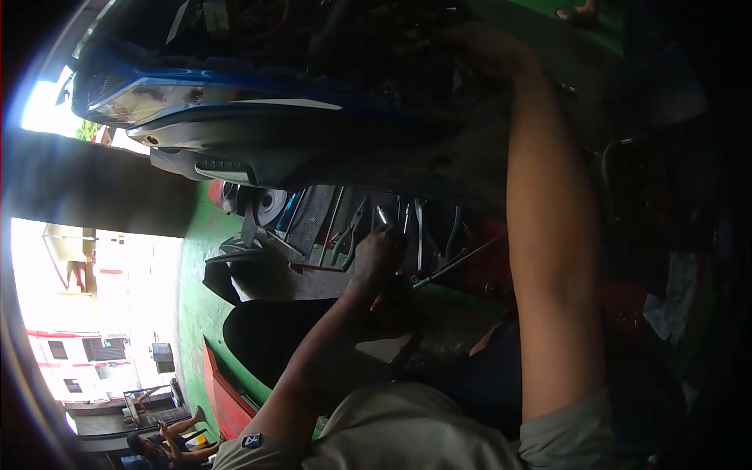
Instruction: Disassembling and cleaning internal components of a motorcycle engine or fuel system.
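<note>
My left hand (pixel 380 254) is closed low over a row of hand tools beneath the vehicle's side. From its far side sticks a tool with a silver cylindrical end (pixel 382 214), apparently in its fingers; its handle is hidden. Pliers (pixel 356 231), a silver wrench (pixel 420 235) and a long thin bar (pixel 462 262) lie around that hand. My right hand (pixel 489 51) reaches into the dark, opened body of a motorcycle or scooter (pixel 298 141) with blue and black panels. Shadow hides its fingers and whatever they touch.
The vehicle body spans the upper view, above the tools. A dark seat-like panel (pixel 274 333) lies near my left forearm on the green floor (pixel 196 274). At the lower left, a person (pixel 168 442) sits near a bright opening. A bare foot (pixel 580 13) shows at the upper right.
</note>
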The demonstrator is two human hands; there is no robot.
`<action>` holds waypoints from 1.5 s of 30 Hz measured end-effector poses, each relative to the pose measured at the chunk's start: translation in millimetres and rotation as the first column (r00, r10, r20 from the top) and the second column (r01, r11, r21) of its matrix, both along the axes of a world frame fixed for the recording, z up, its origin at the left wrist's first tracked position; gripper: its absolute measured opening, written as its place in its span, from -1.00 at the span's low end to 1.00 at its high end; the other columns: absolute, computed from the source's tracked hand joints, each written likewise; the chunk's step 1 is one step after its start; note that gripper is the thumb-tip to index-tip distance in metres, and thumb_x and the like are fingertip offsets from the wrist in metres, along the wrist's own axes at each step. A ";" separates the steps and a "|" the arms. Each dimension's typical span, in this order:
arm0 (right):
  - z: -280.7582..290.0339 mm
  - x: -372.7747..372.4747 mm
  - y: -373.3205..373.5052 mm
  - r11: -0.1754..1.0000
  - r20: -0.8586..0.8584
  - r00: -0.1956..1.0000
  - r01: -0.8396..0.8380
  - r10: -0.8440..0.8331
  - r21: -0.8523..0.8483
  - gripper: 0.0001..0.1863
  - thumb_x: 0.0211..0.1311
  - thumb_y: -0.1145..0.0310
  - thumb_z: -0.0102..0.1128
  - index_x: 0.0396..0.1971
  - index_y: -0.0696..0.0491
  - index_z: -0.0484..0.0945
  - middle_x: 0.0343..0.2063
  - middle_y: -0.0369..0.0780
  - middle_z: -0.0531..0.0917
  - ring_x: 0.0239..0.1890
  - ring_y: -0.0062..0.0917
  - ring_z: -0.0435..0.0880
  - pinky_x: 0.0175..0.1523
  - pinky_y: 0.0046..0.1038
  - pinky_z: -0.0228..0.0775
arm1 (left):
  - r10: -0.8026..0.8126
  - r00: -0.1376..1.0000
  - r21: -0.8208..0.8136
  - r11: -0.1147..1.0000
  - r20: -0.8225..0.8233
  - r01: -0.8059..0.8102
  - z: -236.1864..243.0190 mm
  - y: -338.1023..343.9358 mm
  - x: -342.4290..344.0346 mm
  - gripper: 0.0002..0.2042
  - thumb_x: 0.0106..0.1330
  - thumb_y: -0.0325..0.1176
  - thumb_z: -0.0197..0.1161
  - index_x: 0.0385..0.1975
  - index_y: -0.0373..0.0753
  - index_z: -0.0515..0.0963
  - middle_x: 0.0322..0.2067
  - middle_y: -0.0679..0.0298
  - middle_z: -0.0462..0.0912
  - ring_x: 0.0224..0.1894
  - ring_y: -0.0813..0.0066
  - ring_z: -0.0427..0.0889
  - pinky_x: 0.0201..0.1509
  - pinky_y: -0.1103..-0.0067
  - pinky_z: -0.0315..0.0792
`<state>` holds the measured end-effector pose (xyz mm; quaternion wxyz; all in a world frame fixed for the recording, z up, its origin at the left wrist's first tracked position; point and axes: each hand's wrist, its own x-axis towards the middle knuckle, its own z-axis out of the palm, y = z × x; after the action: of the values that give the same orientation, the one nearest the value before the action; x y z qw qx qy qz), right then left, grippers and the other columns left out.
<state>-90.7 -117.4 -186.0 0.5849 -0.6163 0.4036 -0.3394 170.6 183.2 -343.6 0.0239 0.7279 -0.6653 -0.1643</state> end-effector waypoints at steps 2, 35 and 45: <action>2.1 2.6 0.7 1.000 0.025 0.999 -0.022 0.022 -0.008 -0.54 0.42 0.06 0.20 0.17 0.01 0.64 0.00 -0.22 0.71 0.03 -0.47 0.60 0.11 -0.26 0.45 | -0.038 0.999 0.102 0.994 0.015 0.036 -3.3 -1.8 -11.1 -0.79 0.32 -0.16 0.23 -0.28 -0.09 0.74 -0.32 0.05 0.76 -0.20 -0.03 0.78 -0.10 0.15 0.65; -3.6 11.3 -28.2 0.987 -0.094 0.993 0.054 -0.069 -0.150 -0.61 0.20 0.23 0.30 -0.04 0.12 0.74 -0.07 -0.12 0.76 -0.08 -0.39 0.71 -0.01 -0.26 0.56 | -0.450 0.142 0.181 0.599 0.882 0.780 345.6 -149.7 -180.3 -0.86 0.29 -0.40 0.28 -0.24 -0.12 0.75 -0.40 0.15 0.77 -0.31 0.21 0.82 -0.25 0.34 0.70; 4.7 15.5 -24.8 0.988 -0.083 0.988 0.120 -0.127 -0.093 -0.53 0.21 0.22 0.29 0.06 0.17 0.69 0.06 -0.05 0.73 0.02 -0.28 0.72 0.06 -0.23 0.56 | -0.377 0.196 0.261 0.858 0.905 0.442 329.4 -154.9 -190.4 -0.86 0.30 -0.34 0.29 -0.26 -0.18 0.74 -0.34 0.11 0.79 -0.23 0.17 0.83 -0.17 0.32 0.72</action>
<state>-75.2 -142.2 -181.3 0.5165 -0.6297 0.4513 -0.3647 -19.8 28.3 -14.1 -0.3875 0.4803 -0.7254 0.3048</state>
